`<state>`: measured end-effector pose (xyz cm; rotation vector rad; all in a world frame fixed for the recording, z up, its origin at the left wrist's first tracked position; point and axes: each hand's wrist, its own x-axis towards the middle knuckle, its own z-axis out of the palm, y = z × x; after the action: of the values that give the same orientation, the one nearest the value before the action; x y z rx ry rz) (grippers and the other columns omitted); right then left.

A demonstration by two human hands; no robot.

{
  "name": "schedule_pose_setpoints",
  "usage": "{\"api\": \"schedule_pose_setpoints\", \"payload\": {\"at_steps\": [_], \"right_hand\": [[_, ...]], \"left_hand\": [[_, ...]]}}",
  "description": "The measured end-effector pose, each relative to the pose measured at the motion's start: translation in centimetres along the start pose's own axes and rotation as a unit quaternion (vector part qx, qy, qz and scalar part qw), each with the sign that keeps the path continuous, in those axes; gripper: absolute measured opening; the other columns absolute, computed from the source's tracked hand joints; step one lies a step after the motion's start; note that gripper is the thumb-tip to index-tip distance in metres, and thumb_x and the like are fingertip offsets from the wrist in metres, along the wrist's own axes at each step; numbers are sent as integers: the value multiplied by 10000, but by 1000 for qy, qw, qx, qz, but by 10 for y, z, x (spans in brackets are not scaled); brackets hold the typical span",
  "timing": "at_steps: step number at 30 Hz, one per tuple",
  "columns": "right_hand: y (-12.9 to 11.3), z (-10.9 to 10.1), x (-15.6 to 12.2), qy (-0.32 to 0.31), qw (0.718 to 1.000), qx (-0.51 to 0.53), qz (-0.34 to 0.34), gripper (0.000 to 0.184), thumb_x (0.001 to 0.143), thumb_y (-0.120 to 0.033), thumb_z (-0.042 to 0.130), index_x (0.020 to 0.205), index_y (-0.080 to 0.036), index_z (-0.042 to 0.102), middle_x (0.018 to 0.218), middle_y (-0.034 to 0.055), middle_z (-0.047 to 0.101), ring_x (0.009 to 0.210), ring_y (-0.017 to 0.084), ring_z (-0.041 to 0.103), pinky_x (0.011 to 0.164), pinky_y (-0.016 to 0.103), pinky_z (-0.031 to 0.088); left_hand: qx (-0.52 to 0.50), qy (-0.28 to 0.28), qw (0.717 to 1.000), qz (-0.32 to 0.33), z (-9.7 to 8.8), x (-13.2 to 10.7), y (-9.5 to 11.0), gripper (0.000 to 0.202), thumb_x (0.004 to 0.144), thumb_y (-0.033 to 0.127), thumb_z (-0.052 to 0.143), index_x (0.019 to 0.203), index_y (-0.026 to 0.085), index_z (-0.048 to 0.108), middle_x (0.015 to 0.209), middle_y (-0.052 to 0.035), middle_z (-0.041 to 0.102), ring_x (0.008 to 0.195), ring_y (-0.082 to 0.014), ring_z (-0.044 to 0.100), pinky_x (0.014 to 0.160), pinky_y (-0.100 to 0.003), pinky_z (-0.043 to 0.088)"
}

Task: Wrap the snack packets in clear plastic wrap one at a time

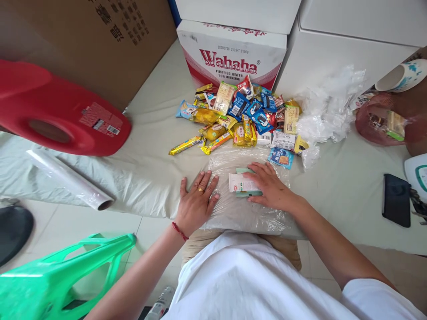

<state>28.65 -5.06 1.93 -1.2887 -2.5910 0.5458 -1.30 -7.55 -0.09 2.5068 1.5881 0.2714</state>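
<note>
A sheet of clear plastic film (247, 215) lies spread on the cloth in front of me. My left hand (197, 200) rests palm down on the film's left edge, its fingers stretched and apart. Over the film, my right hand (273, 186) has its thumb and fingers around the right part of a white snack packet (237, 182) and a pale green flat piece (248, 194) under it. The hand hides their right ends. Just beyond the film is a pile of wrapped snacks (240, 106), with a blue snack packet (280, 157) at its near edge.
A roll of plastic wrap (71, 180) and a red jug (63, 111) are at left. Crumpled clear plastic (330, 106), a reddish bowl (370, 129) with snacks and a phone (396, 200) are at right. Behind stands a Wahaha carton (233, 55). A green stool (60, 275) stands below.
</note>
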Motion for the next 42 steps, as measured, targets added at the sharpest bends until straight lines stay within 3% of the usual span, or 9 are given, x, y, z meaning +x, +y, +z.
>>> {"api": "schedule_pose_setpoints", "payload": {"at_steps": [7,13,18,24,28,30,33,37,42], "right_hand": [[-4,-6,2,1,1000,-12,-1,680,892,-371,707,1521,-239,483,1439,166,542,1550,383,272,1261,691,121],[0,-1,1,10,1000,-12,5,657,876,-373,725,1464,-179,504,1471,212,486,1520,395,306,1249,688,156],[-3,-3,3,11,1000,5,-1,572,863,-310,714,1399,-217,535,1333,161,573,1490,374,355,1249,684,162],[-5,-1,9,4,1000,-4,-11,567,863,-397,773,1364,-209,583,1304,154,605,1476,373,381,1257,679,146],[-7,-12,5,20,999,4,-25,688,874,-543,756,1449,-231,544,1467,167,546,1525,393,313,1254,716,85],[-10,-26,-8,47,998,19,-24,681,901,-591,708,1459,-238,539,1508,169,517,1514,393,336,1254,707,139],[-19,-42,-46,76,995,60,-13,425,983,-478,631,1346,-257,608,1339,150,623,1332,336,541,1158,607,417],[-30,-25,-108,35,996,81,-24,351,963,-408,675,1274,-248,639,1220,144,671,1176,311,628,981,528,585],[-28,18,-140,74,993,89,-1,254,999,-228,592,1240,-258,666,1311,127,675,1263,288,620,1020,530,589]], "left_hand": [[8,-21,1000,-15,-2,-2,3,566,1071,437,364,1622,307,380,1687,-115,353,1559,-332,362,1267,-670,15],[-8,-3,1000,-10,0,-2,1,564,1064,434,395,1611,298,404,1672,-132,382,1547,-342,384,1260,-691,32],[-20,10,1000,-4,1,-2,1,568,1056,428,427,1610,302,407,1661,-146,403,1535,-357,403,1249,-715,56],[-23,3,1000,-7,1,-2,0,559,1055,419,425,1603,308,419,1667,-138,398,1548,-350,380,1258,-699,66],[-38,39,998,-6,-3,-6,-5,567,1052,365,431,1611,279,395,1673,-161,393,1564,-362,346,1251,-691,176],[-53,114,992,-5,-9,-13,-5,600,1033,324,475,1619,251,366,1652,-190,418,1569,-371,332,1244,-671,251],[-99,212,969,77,-20,-31,-3,654,976,299,591,1594,265,378,1542,-179,540,1537,-358,397,1219,-604,385],[-160,126,939,278,-20,-52,-3,579,935,411,695,1465,310,485,1398,-136,650,1487,-345,480,1160,-555,505],[-149,39,950,270,-10,-52,-15,248,961,118,588,1161,237,673,1356,-125,698,1481,-294,498,1174,-498,509]]}}
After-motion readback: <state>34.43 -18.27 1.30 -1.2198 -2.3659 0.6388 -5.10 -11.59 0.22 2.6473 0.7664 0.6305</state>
